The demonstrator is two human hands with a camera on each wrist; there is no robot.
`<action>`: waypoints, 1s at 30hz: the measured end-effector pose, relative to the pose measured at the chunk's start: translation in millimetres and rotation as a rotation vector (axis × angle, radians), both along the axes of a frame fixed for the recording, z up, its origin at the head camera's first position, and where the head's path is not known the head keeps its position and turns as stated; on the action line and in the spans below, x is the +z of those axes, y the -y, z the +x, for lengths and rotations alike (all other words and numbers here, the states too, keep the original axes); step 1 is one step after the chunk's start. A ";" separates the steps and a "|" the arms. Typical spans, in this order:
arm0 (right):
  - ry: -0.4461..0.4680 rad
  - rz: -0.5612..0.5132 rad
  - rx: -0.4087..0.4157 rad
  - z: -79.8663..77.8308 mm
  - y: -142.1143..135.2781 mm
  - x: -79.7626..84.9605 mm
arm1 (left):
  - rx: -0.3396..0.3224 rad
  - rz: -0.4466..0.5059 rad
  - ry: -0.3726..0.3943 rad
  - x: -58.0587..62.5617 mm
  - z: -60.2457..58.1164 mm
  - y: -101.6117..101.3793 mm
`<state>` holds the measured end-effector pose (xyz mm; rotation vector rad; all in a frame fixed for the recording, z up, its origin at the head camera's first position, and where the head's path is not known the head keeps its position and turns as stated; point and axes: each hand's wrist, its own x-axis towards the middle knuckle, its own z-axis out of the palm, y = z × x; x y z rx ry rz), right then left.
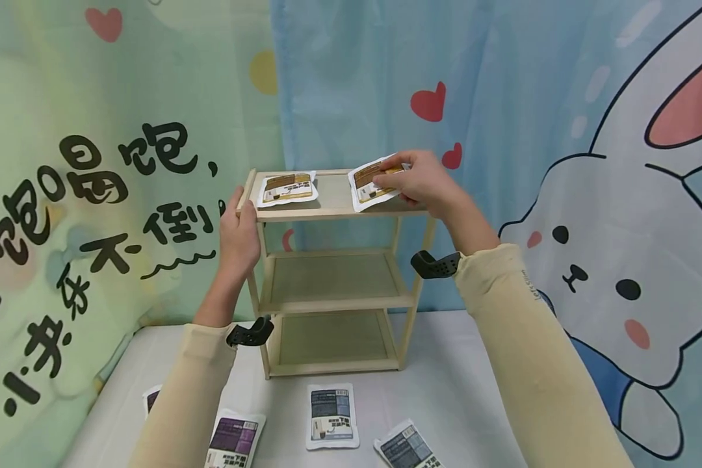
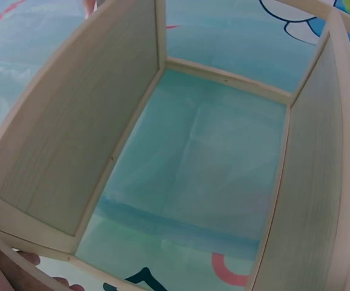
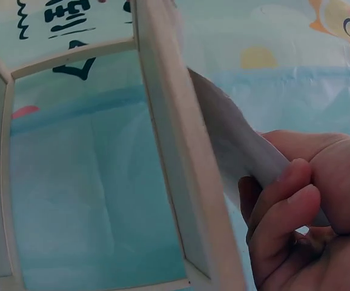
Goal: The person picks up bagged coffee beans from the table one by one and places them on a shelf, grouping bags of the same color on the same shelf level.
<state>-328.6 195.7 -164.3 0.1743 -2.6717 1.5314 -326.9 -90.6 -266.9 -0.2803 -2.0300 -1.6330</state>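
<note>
A three-tier wooden shelf rack (image 1: 339,303) stands in front of me. At the left end of its top tier my left hand (image 1: 239,233) holds the frame; in the left wrist view its fingertips (image 2: 29,257) show past the corner rail. My right hand (image 1: 424,182) pinches a white pouch with a brown and yellow label (image 1: 365,182) over the right part of the top tier. The right wrist view shows the pouch's pale back (image 3: 235,136), tilted up from the shelf's edge. A similar brown-labelled pouch (image 1: 288,189) lies flat on the top tier's left side.
On the white table (image 1: 462,370) before the rack lie a blue-labelled pouch (image 1: 332,416), another blue-labelled one (image 1: 409,447) at an angle, and a purple-labelled pouch (image 1: 234,440). Part of another pouch (image 1: 151,396) shows behind my left sleeve. A printed curtain (image 1: 351,78) hangs behind.
</note>
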 end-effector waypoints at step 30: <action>-0.037 0.384 -0.077 -0.1 18.3 -2.1 | 0.026 -0.025 0.039 -0.8 2.8 1.9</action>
